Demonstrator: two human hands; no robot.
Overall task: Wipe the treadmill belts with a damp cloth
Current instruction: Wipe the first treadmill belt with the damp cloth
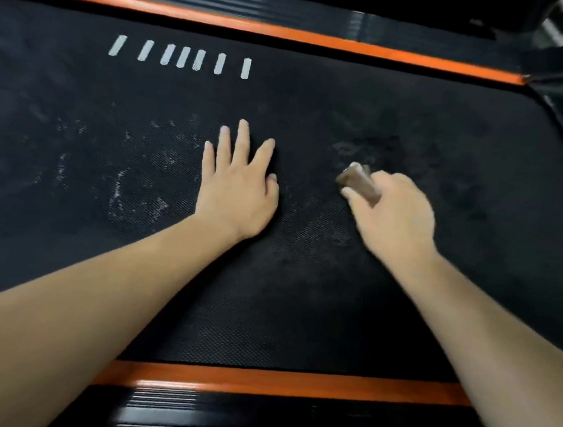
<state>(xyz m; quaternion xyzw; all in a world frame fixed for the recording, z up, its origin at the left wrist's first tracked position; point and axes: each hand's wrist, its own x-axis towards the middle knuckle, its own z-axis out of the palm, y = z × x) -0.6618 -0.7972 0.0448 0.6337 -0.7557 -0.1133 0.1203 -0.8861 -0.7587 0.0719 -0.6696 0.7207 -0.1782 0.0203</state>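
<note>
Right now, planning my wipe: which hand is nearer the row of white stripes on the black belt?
Left. The left hand lies flat below the stripes; the right hand, gripping brown cloth, sits farther right.

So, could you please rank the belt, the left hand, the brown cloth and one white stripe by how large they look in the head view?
1. belt
2. left hand
3. brown cloth, partly hidden by the right hand
4. white stripe, though it lies farther from the camera
</note>
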